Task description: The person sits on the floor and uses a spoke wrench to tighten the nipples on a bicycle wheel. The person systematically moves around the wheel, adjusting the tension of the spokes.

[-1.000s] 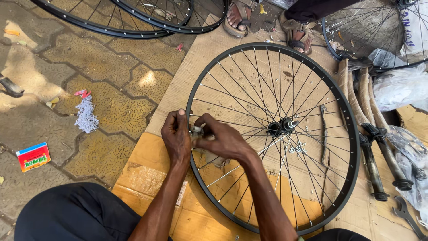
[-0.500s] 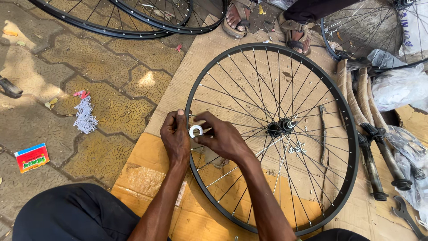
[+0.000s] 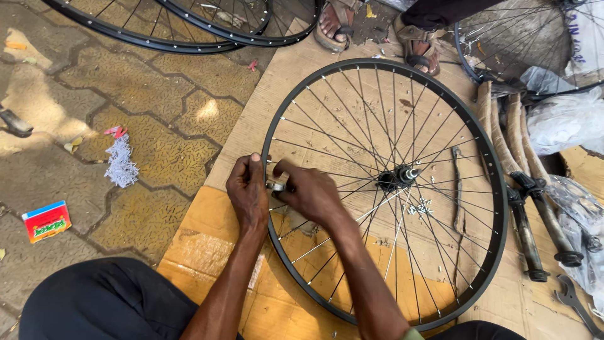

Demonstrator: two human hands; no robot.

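A black bicycle wheel rim [image 3: 500,208] with thin metal spokes and a central hub [image 3: 397,177] lies flat on cardboard [image 3: 207,220]. My left hand [image 3: 247,192] rests on the rim's left edge, fingers curled over it. My right hand [image 3: 309,192] reaches in from inside the rim. Between the two hands, at the rim, sits a small silver metal tool [image 3: 277,182], pinched by fingers of both. Which spoke it sits on is hidden by my fingers.
More wheels [image 3: 207,25] lie at the top and top right. Another person's sandalled feet [image 3: 377,25] stand beyond the rim. Fork legs [image 3: 525,208], a spanner [image 3: 576,302], plastic bags [image 3: 566,119], loose small metal parts [image 3: 420,206], a small red box [image 3: 45,220] and paper scraps [image 3: 119,164] lie around.
My hands have stayed at the same spot on the rim; the fingers have shifted slightly around the silver tool. The wheel has not visibly moved.
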